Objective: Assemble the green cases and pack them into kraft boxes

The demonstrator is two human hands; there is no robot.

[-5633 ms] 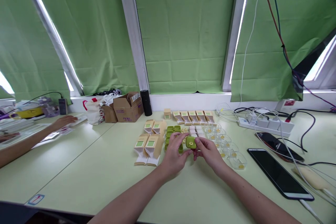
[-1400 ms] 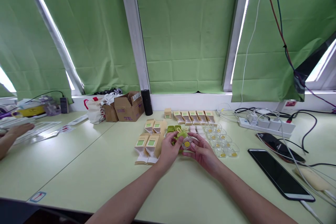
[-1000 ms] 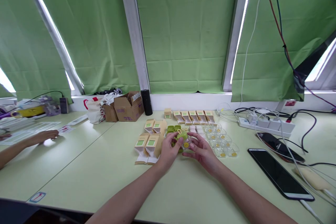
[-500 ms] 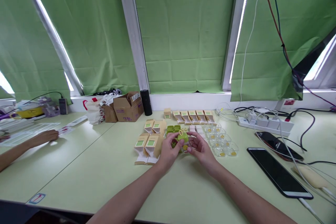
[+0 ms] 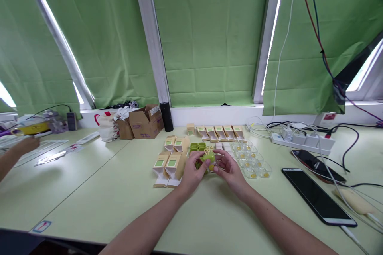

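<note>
Between my two hands is a small clear container with a green lid (image 5: 209, 155) and a yellowish loop on top. My left hand (image 5: 192, 168) has its thumb and fingers closed on the lid's left side. My right hand (image 5: 229, 169) grips the clear lower part from the right, its fingers curled. Just behind sit several green lids (image 5: 196, 146), partly hidden by my hands. Several clear cups (image 5: 251, 163) with yellow round stickers stand to the right, beside small pale pink-white blocks (image 5: 227, 146). Open cardboard boxes with green windows (image 5: 172, 165) lie left of my hands.
More windowed boxes (image 5: 220, 133) line the back. A brown carton (image 5: 146, 121) and a black cylinder (image 5: 166, 116) stand by the wall. At right are a phone (image 5: 317, 195), a power strip (image 5: 302, 143) and loose cables. Another person's hand (image 5: 28, 144) is at far left.
My hands stay in nearly the same place, with the lidded container turned slightly. At far left the other person's hand has moved left and away, uncovering a shiny sheet on the table.
</note>
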